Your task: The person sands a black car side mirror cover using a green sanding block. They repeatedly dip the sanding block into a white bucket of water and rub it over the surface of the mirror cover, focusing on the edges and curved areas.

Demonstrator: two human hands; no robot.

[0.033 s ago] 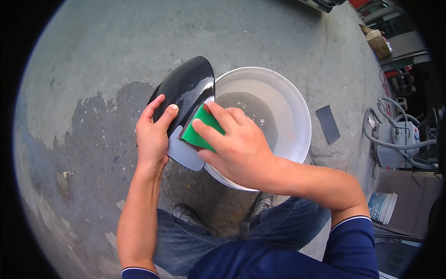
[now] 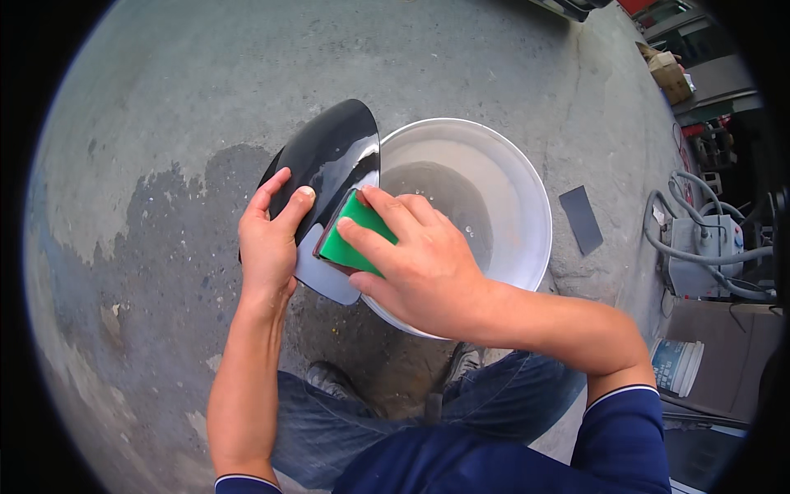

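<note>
A glossy black curved shell, which looks like a car mirror cover (image 2: 329,148), is held up at the left rim of a white basin (image 2: 541,206). My left hand (image 2: 276,230) grips its left side, with thumb and a finger on the outer face. In my right hand (image 2: 424,255) is a green sanding block (image 2: 358,235) with dark reddish-brown sandpaper around it. Its paper side rests against the lower right part of the cover, where the surface is wet and greyish. Shallow water with a few bubbles lies in the basin.
A dark grey sandpaper sheet (image 2: 581,220) lies on the concrete floor right of the basin. Farther right stand a grey box with hoses (image 2: 704,255) and a pale bucket (image 2: 679,368). A cardboard box (image 2: 669,78) is at the far right. Wet floor (image 2: 189,272) spreads to the left.
My right hand and the sanding block have shifted very slightly left and down along the cover. My left hand and the cover have barely moved.
</note>
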